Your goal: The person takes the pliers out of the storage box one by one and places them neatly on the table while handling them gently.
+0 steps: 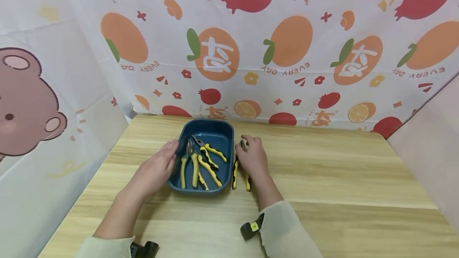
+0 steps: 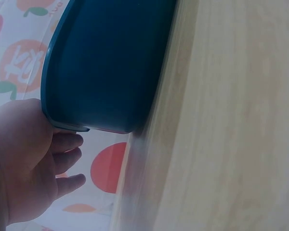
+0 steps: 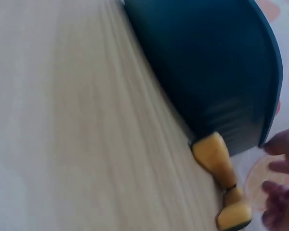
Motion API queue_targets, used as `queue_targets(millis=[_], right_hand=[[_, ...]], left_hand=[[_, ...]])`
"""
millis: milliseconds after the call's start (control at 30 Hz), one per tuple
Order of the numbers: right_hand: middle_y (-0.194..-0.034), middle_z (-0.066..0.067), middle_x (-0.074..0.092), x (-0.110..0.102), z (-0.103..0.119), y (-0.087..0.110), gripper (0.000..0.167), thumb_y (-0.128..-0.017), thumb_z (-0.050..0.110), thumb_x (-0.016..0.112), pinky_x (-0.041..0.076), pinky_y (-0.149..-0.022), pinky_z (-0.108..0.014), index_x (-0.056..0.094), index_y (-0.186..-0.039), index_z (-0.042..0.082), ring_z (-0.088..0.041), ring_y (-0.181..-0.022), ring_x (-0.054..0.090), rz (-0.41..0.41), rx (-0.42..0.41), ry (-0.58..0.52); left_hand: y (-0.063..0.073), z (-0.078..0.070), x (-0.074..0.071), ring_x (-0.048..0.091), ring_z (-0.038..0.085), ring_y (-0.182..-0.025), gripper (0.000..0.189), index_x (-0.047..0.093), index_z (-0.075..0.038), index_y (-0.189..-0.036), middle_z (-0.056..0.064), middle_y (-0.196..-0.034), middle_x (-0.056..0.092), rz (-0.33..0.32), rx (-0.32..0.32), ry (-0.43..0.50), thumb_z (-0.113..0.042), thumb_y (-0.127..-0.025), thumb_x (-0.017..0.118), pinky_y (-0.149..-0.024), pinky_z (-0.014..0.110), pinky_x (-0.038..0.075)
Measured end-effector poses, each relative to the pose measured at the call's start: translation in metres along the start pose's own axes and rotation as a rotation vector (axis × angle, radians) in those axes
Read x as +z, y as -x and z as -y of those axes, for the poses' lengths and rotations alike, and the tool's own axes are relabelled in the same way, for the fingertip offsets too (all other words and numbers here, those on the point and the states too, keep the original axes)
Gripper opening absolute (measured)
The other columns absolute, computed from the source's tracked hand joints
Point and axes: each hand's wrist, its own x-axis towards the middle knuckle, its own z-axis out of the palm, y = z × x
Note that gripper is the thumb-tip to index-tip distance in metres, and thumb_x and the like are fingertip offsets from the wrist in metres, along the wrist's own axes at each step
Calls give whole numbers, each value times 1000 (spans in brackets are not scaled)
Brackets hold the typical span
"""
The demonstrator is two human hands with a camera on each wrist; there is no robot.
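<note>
A dark blue plastic bin (image 1: 226, 130) stands on the table with several pliers (image 1: 195, 166) inside, their handles mostly yellow and black. My left hand (image 1: 155, 170) lies along the bin's left side, fingers straight; in the left wrist view the left hand (image 2: 26, 159) is at the rim. Just outside the bin's right wall is another pair of pliers (image 1: 234, 174), handles towards me. Over its head hovers my right hand (image 1: 254, 156), thumb and fingers apart. From the right wrist, the fingers (image 3: 279, 166) appear separate from the yellow handle (image 3: 215, 156); contact at the head is hidden.
The wooden table (image 1: 340, 178) stretches out to the right of the bin. A fruit-printed cloth (image 1: 258, 83) hangs along its back edge, and a cloth with a bear print (image 1: 25, 106) hangs at the left. A small black camera (image 1: 251, 228) sits at the right wrist.
</note>
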Motion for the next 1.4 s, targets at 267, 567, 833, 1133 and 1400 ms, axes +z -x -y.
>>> queue_targets(millis=[267, 567, 833, 1133, 1400], right_hand=[[-112, -6, 60, -1, 42, 19, 31, -95, 27, 64, 57, -82, -33, 67, -124, 15, -20, -99, 57, -24, -335, 1], [-120, 0, 57, 29, 87, 30, 42, -94, 44, 64, 57, -82, -29, 62, -133, 29, -14, -101, 53, 330, -449, 365], [-142, -5, 48, 64, 94, 28, 59, -87, 63, 61, 55, -94, -43, 55, -139, 36, -23, -123, 50, 458, -359, 636], [-153, -4, 38, 80, 98, 28, 71, -82, 72, 60, 49, -103, -50, 46, -144, 42, -27, -138, 39, 477, -320, 722], [-147, -2, 42, 83, 100, 30, 76, -77, 70, 67, 47, -102, -48, 48, -143, 39, -25, -134, 40, 473, -334, 732]], left_hand=[[-3, -4, 1, 28, 37, -147, 51, 33, 0, -152, 19, -159, 30, 7, 13, -15, -18, -105, 40, -118, 57, 28], [-3, -3, 4, 27, 37, -148, 50, 32, -1, -152, 19, -159, 29, 20, 6, -3, -19, -106, 39, -117, 57, 28], [-2, -4, 9, 26, 36, -148, 51, 33, -1, -152, 18, -159, 29, 33, -1, 1, -19, -105, 39, -117, 57, 29], [1, -2, 5, 27, 36, -147, 51, 32, -1, -153, 18, -159, 29, 14, 0, -9, -19, -105, 39, -117, 57, 29], [0, 1, 3, 27, 37, -147, 51, 31, -1, -153, 19, -159, 29, 13, -3, -7, -18, -105, 38, -117, 58, 28]])
